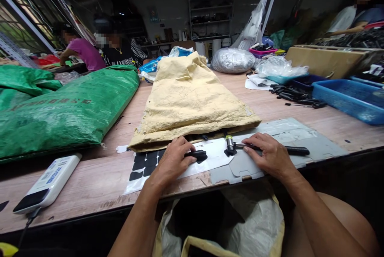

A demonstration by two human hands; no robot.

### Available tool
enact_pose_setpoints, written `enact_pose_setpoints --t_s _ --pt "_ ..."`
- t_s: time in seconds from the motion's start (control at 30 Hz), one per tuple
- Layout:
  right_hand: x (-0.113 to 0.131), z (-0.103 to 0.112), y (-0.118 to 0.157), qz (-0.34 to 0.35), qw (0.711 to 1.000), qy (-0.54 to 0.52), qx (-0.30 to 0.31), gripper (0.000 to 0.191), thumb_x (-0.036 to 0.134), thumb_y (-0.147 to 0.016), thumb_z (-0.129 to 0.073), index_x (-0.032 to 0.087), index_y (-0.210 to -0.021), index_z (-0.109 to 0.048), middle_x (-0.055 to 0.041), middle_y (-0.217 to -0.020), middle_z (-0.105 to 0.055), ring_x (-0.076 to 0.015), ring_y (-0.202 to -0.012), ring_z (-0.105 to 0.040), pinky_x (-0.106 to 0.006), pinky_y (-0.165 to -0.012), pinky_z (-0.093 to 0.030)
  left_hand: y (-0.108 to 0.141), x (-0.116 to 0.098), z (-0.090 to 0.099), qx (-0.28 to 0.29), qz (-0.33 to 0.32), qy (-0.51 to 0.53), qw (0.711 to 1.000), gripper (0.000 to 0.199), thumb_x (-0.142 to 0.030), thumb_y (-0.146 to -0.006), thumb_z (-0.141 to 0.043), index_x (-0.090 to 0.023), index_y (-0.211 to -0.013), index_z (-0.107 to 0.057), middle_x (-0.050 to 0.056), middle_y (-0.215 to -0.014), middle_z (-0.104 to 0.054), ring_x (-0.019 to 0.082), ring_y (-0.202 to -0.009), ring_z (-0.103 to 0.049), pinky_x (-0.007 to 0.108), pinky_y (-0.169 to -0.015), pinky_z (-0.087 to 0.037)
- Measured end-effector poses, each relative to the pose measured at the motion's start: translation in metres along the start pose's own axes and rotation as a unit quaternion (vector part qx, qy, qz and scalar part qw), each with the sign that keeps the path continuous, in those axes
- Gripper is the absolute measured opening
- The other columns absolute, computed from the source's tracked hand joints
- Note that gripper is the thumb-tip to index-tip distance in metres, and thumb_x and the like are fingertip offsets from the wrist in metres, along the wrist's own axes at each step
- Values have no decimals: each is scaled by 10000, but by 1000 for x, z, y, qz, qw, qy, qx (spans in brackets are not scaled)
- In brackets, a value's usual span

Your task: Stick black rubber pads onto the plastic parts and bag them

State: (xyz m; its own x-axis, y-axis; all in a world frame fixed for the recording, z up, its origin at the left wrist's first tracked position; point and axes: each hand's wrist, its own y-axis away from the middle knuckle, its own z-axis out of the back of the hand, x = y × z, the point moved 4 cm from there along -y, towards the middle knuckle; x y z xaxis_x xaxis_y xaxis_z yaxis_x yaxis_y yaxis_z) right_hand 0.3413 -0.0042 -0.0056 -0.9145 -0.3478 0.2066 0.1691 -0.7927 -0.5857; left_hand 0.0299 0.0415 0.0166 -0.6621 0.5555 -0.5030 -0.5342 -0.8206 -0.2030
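Note:
Near the table's front edge, my left hand (174,159) is closed round a small black part (196,154), above a white sheet (214,153) with black shapes on its left end. My right hand (268,154) grips the metal shaft of a hammer (229,144). The hammer's silver and yellow head lies over a small black piece on the sheet, and its black handle sticks out to the right beyond my fingers. Grey board (318,145) lies beneath the hammer. Just behind both hands is the open mouth of a yellow woven sack (192,97), with black parts showing inside.
A green sack (66,109) and a white power bank (49,183) are on the left. Blue trays (351,99) and a pile of black parts (297,95) stand right. An open sack (261,221) hangs below the table edge. Three people sit farther back.

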Motion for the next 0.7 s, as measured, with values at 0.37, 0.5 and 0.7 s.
enact_pose_setpoints --t_s 0.37,0.5,0.7 --pt "98 8 -20 71 994 -80 10 342 340 -901 -667 244 -1229 -646 -73 -1017 -711 -265 -963 -595 -420 -869 -422 14 -4 -5 -36 6 87 996 174 -241 -839 -701 -240 -1007 -745 40 -1020 -715 239 -992 -555 385 -916 -404" --pt "128 -14 -37 117 986 -62 99 235 408 -893 -686 233 -1050 -685 -59 -916 -689 -251 -916 -538 -409 -830 -351 15 -4 -3 -45 5 106 993 203 -229 -828 -713 -247 -1024 -764 30 -998 -754 243 -993 -568 396 -940 -400" --pt "130 -31 -44 143 978 -62 136 249 441 -926 -636 210 -836 -644 -38 -826 -646 -215 -843 -477 -390 -770 -286 17 -1 -6 -57 -11 87 995 197 -223 -835 -730 -257 -1020 -788 28 -954 -764 245 -964 -562 402 -927 -399"
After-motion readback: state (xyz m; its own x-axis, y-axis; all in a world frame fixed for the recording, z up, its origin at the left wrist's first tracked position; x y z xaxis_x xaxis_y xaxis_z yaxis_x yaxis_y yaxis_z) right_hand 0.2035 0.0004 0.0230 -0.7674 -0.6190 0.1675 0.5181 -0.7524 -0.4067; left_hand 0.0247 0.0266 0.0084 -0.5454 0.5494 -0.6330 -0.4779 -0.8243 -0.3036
